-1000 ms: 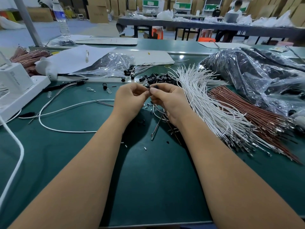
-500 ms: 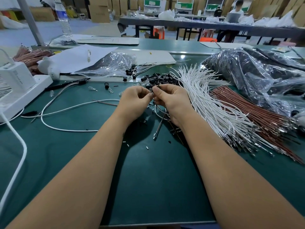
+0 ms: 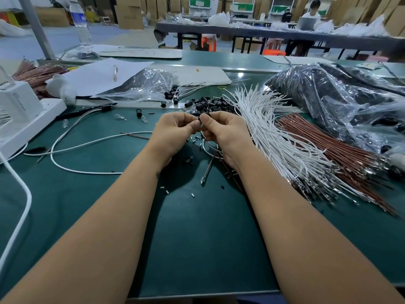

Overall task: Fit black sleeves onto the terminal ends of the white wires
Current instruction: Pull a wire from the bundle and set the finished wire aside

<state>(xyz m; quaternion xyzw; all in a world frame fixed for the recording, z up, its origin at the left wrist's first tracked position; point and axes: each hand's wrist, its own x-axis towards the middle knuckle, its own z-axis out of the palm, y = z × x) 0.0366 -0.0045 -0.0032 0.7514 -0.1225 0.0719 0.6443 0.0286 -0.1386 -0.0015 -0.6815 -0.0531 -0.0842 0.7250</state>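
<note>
Pinching one black sleeve [image 3: 199,118] between both hands [image 3: 175,133] [image 3: 223,132]; a few sleeved wires [image 3: 186,89] lie behind, the big bundle of white wires [image 3: 274,137] remains.

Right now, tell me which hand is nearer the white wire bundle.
Right. The right hand sits beside the white wire bundle; the left hand is farther left.
</note>
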